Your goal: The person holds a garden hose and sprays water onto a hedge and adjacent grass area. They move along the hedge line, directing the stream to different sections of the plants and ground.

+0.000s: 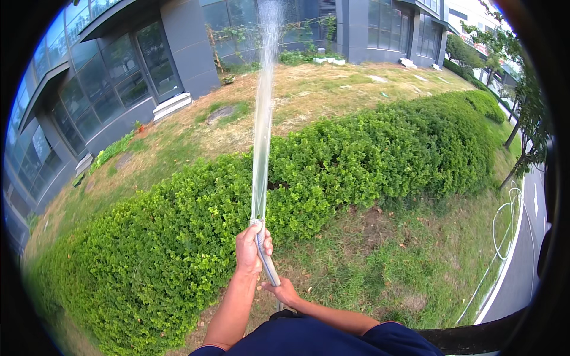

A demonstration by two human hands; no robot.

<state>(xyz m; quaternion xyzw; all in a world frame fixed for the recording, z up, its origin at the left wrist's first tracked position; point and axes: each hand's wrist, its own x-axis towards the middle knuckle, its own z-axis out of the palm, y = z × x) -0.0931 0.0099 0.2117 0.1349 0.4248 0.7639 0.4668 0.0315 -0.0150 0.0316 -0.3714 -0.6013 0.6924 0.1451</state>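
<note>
A braided clear hose with a blue stripe (268, 262) runs up from my waist between my arms. My left hand (254, 247) grips it just below its open end, the thumb lying at the mouth. Lower down, my right hand (284, 290) holds the same hose, its fingers partly hidden behind it. A strong jet of water (262, 147) leaves the mouth, passes over the clipped green hedge (338, 164) and breaks into spray near the building's front.
Behind the hedge lies a patchy lawn (231, 133), then a grey building (189, 44) with glass doors and white planters (329, 60). At right, a looped pale hose (495, 236) lies on grass beside the road (512, 285), near several trees.
</note>
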